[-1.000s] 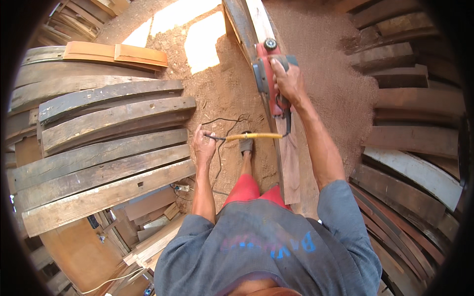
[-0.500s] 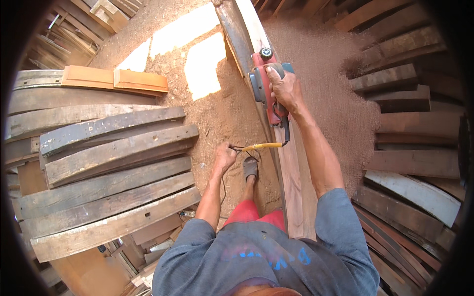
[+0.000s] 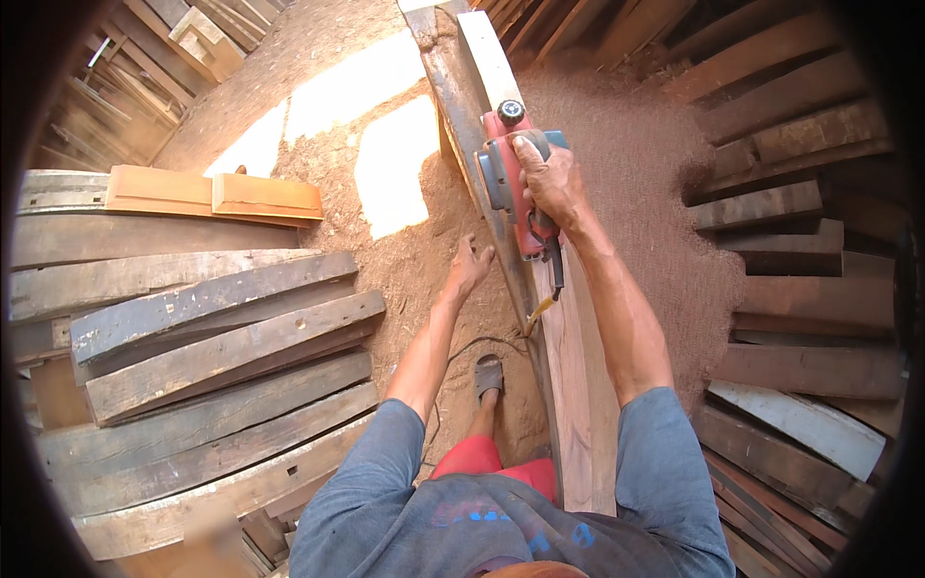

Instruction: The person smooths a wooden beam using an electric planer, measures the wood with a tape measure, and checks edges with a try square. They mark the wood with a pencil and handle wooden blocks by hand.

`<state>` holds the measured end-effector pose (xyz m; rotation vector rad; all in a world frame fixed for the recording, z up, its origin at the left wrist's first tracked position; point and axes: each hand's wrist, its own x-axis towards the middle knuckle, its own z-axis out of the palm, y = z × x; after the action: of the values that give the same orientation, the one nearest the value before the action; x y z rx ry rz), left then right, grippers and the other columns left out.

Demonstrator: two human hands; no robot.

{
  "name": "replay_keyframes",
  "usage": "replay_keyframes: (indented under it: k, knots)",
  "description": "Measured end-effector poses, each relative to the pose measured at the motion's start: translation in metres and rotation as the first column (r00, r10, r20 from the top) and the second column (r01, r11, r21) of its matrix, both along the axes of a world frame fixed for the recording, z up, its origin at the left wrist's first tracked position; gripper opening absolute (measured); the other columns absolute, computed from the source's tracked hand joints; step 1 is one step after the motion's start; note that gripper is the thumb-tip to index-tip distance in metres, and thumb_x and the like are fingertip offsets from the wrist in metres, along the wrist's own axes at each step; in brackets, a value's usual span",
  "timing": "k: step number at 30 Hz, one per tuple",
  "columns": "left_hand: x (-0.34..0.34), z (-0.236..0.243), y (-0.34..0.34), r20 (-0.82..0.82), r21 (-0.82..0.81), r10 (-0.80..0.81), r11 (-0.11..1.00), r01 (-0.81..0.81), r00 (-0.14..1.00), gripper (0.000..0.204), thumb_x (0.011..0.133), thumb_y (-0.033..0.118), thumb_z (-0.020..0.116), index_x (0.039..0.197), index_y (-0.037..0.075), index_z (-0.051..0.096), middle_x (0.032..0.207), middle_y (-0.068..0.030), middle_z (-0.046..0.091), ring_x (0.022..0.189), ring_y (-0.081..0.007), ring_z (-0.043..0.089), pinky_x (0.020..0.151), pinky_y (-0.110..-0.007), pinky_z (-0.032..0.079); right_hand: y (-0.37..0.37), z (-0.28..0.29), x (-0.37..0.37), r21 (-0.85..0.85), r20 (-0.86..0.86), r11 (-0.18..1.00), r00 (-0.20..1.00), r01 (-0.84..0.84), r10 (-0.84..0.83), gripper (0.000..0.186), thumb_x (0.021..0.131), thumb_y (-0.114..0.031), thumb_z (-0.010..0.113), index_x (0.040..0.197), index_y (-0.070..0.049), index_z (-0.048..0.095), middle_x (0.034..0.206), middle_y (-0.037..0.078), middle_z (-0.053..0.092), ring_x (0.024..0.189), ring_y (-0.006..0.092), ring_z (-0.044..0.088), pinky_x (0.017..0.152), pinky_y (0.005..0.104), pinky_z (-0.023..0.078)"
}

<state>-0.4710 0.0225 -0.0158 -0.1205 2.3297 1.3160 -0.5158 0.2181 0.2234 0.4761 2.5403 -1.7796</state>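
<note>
My right hand [image 3: 553, 183] is wrapped round the rear handle of a red electric hand planer [image 3: 523, 229]. The planer rests on a long pale-brown wooden board [image 3: 570, 385] that runs from near my body to the far end. My left hand [image 3: 469, 266] is in the air left of the board, holding nothing, fingers apart, just short of the planer. From the planer's handle hangs a power cord with a yellow-wrapped stretch [image 3: 541, 312]; its dark length [image 3: 482, 340] curves over the board's left edge towards the ground near my foot.
A worn dark beam [image 3: 453, 82] lies along the board's left side. Stacked old planks [image 3: 231, 332] stand at left, with orange-brown wood pieces [image 3: 265, 196] on top. More stacked planks [image 3: 819, 371] line the right. Sawdust and shavings cover the ground [image 3: 626, 164].
My left hand has let go of the cord and moved forward and right towards the planer. The yellow-wrapped stretch now hangs beside the board. My right hand keeps its grip.
</note>
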Motion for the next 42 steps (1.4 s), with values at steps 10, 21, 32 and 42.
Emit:
replay_keyframes:
  k: [10,21,32,42]
  knots:
    - [-0.133,0.01,0.076,0.139,0.029,0.274,0.959,-0.281,0.952,0.071,0.101,0.039,0.052,0.15,-0.007,0.028,0.137,-0.0404,0.05,0.128,-0.0524,0.052,0.107,-0.051,0.043,0.013,-0.018,-0.084,-0.011,-0.032,0.999,0.999,0.038,-0.039,0.057,0.098,-0.058,0.058,0.096,-0.002,0.069,0.068,0.007,0.065,0.063,0.0171,0.066,0.058,0.0351,0.052]
    - [-0.124,-0.003,0.087,-0.158,-0.059,0.379,0.918,-0.392,0.912,0.071,0.099,0.038,0.054,0.149,-0.006,0.029,0.132,-0.0398,0.054,0.12,-0.0535,0.055,0.104,-0.053,0.043,0.02,-0.019,-0.177,0.037,0.012,0.999,1.0,0.022,-0.022,0.057,0.098,-0.059,0.057,0.099,-0.004,0.072,0.069,0.007,0.067,0.063,0.0179,0.066,0.06,0.0357,0.052]
    - [-0.122,0.001,0.087,-0.199,-0.064,0.392,0.909,-0.411,0.898,0.073,0.097,0.037,0.056,0.148,-0.008,0.031,0.132,-0.0398,0.054,0.119,-0.0534,0.056,0.103,-0.052,0.045,0.021,-0.015,-0.266,0.075,0.026,0.996,0.999,0.039,-0.041,0.058,0.097,-0.062,0.055,0.095,-0.006,0.073,0.073,0.007,0.068,0.07,0.019,0.067,0.066,0.0364,0.052]
    - [-0.121,-0.008,0.089,-0.182,-0.078,0.397,0.906,-0.416,0.899,0.074,0.098,0.037,0.056,0.149,-0.01,0.03,0.136,-0.0414,0.05,0.125,-0.0528,0.052,0.108,-0.051,0.041,0.027,-0.02,-0.342,0.108,-0.044,0.994,0.999,0.012,-0.008,0.064,0.095,-0.063,0.053,0.084,-0.003,0.073,0.075,0.012,0.071,0.076,0.0245,0.071,0.077,0.0416,0.053]
